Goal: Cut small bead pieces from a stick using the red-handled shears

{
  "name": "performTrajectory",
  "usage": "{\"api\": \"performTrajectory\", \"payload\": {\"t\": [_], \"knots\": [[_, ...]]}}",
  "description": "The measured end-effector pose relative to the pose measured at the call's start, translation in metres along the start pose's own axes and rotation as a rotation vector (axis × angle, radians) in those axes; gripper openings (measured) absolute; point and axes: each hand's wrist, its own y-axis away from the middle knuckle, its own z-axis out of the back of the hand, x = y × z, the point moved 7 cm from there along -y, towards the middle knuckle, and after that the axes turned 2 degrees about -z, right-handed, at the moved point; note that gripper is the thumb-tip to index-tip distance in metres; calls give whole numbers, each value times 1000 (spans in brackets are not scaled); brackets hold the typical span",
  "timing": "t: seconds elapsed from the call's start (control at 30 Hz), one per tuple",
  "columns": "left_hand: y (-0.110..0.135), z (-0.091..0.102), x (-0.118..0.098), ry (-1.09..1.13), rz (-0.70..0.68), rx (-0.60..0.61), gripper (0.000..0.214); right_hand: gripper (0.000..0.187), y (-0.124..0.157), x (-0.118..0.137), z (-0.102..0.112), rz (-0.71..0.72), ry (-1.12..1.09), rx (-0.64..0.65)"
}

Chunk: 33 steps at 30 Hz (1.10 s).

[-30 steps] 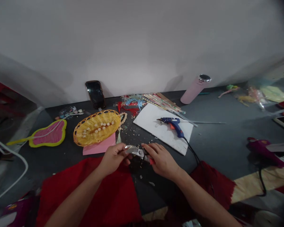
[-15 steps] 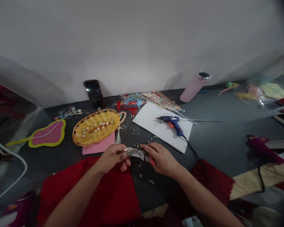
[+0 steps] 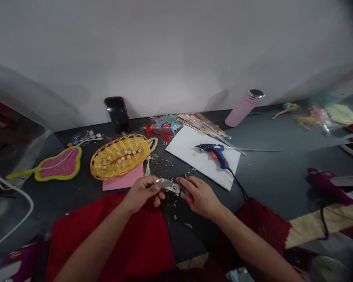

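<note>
My right hand is closed around the red handles of a pair of pruning shears, whose metal blades point left. At the blade tips is my left hand, its thumb and forefinger pinched together; what sits between them is too small to make out. Small pale chips lie on the dark table below the shears. Just beyond my left hand, a yellow woven basket holds several small pale flower-like pieces. It rests partly over a pink sheet.
A blue glue gun with its cord lies on a white board. Behind are tassels, a phone and a pink bottle. Red cloth lies under my left arm. Purple tools and a pink-yellow fan flank the area.
The view has shifted slightly. My hands and the shears stay almost in the same place, with the blades turned a little at my left fingertips.
</note>
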Motion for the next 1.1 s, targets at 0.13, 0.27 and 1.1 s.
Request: {"api": "performTrajectory", "payload": {"t": [0.13,0.27,1.1], "knots": [[-11,3,4,186,-50,3,30,59,2,-12,10,-31,-30,-127],[-19,9,5,269,-7,14,27,58,2,-23,23,-82,-63,-245],[-19,8,7,177,22,93,18,64,-1,-19,16,-53,-64,-191]]}}
